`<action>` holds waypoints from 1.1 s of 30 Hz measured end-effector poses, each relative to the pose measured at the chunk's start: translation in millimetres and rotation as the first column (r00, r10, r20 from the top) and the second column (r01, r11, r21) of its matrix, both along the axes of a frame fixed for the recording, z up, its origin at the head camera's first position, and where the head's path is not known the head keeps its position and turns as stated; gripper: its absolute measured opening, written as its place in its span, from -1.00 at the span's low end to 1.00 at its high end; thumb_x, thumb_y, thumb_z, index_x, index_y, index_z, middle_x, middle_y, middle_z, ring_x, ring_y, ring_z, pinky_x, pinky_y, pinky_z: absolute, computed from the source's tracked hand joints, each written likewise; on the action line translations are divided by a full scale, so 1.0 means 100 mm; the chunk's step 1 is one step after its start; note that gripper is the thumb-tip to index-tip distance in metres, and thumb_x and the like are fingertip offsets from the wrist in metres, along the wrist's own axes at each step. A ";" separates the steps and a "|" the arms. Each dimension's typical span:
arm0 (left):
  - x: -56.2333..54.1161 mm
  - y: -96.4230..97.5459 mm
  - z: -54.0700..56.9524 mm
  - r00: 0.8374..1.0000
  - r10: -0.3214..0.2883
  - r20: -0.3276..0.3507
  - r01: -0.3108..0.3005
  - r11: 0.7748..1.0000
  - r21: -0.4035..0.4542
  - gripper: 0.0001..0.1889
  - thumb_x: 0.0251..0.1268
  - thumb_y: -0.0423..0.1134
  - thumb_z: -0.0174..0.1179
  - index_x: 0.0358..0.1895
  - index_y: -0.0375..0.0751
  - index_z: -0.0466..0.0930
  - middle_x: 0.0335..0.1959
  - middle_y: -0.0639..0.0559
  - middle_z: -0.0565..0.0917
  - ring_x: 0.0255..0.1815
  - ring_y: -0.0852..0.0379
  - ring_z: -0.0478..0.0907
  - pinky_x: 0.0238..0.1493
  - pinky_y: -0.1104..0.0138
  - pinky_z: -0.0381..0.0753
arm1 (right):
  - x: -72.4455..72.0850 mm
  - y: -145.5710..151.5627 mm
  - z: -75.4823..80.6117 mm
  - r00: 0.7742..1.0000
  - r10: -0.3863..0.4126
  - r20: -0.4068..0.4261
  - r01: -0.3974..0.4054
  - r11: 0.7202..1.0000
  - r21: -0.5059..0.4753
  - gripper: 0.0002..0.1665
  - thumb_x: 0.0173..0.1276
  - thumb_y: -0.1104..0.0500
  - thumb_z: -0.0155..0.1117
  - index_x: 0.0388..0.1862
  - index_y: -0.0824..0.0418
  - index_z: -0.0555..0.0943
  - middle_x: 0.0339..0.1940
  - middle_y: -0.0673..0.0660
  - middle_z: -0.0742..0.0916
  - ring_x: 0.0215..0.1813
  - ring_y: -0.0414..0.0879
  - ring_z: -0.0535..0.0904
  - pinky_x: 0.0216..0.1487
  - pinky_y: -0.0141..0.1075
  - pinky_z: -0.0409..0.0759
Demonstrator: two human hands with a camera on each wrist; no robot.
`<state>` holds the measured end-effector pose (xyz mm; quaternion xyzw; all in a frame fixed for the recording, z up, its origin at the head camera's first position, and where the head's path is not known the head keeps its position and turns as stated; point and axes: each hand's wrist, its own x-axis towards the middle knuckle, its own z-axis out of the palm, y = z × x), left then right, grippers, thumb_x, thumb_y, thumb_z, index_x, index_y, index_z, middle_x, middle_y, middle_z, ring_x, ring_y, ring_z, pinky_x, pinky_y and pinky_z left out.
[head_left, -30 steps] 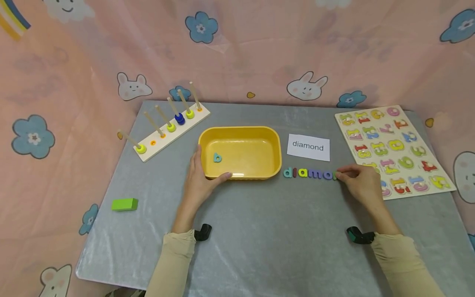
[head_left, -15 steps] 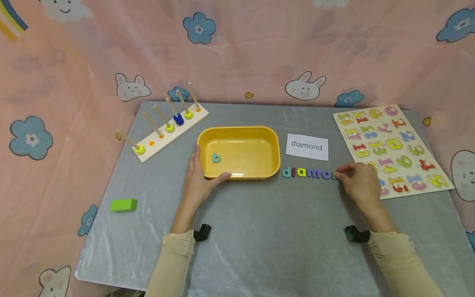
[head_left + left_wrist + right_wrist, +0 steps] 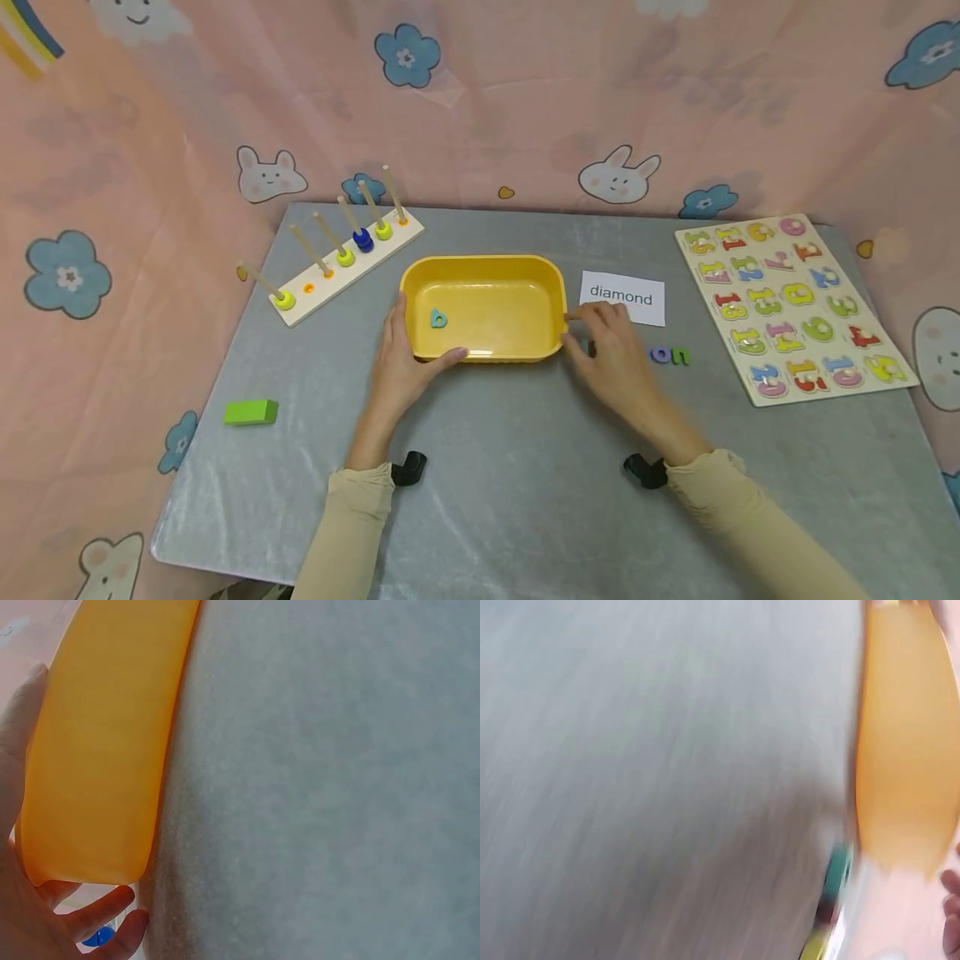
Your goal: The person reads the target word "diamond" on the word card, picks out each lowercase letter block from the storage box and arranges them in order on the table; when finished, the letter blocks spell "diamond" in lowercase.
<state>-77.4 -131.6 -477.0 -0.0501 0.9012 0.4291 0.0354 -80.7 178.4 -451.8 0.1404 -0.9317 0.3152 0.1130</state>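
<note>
My left hand (image 3: 401,362) grips the front left corner of the yellow plastic tray (image 3: 525,357), thumb over the front rim and fingers along the left wall. One teal foam-like letter (image 3: 438,318) lies inside the tray. My right hand (image 3: 611,354) hovers over the row of coloured letters, fingers loosely bent with nothing visible between them, fingertips right at the tray's right rim. The purple "o" (image 3: 661,355) and green "n" (image 3: 680,356) show beside it; most other letters are hidden beneath. In the right wrist view, blurred, a teal letter (image 3: 838,870) sits near the tray's wall.
A white card reading "diamond" (image 3: 645,310) lies behind the right hand, partly covered. At the right is a wooden number puzzle board (image 3: 797,308). A peg stand with rings (image 3: 360,265) stands back left, and a green block (image 3: 251,412) lies front left.
My right hand has let go of the green "n" at the row's right end and moved left to the tray's right side. My left hand keeps its grip on the tray.
</note>
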 end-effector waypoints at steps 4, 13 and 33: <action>0.00 0.01 0.00 1.000 0.002 0.011 -0.002 1.000 -0.001 0.40 0.07 0.33 0.56 0.78 0.17 -0.33 0.77 -0.12 0.01 0.72 -0.20 0.10 0.65 -0.21 0.17 | -0.06 -0.30 0.00 0.989 0.146 0.008 -0.145 0.989 -0.021 -0.72 0.39 0.27 0.50 0.03 0.34 0.75 0.09 0.26 0.73 0.11 0.18 0.53 0.12 0.03 0.55; -0.01 0.01 0.03 1.000 -0.001 0.006 0.001 1.000 -0.002 0.40 0.08 0.30 0.57 0.78 0.13 -0.33 0.77 -0.12 0.00 0.73 -0.19 0.08 0.65 -0.19 0.18 | -0.35 -0.73 0.10 0.889 0.288 0.356 -0.334 0.939 0.075 -0.61 0.62 0.17 0.26 0.33 0.17 0.69 0.18 0.17 0.80 0.14 0.09 0.67 0.21 0.00 0.65; -0.02 0.00 0.04 1.000 -0.020 -0.002 0.020 1.000 -0.024 0.38 0.12 0.31 0.54 0.78 0.05 -0.33 0.76 -0.17 0.01 0.73 -0.21 0.07 0.66 -0.19 0.17 | -0.80 -1.29 -0.12 0.750 0.486 0.448 -0.537 0.843 -0.015 -0.17 0.48 0.15 0.44 0.67 0.02 0.37 0.59 0.19 0.49 0.46 0.16 0.37 0.53 0.02 0.37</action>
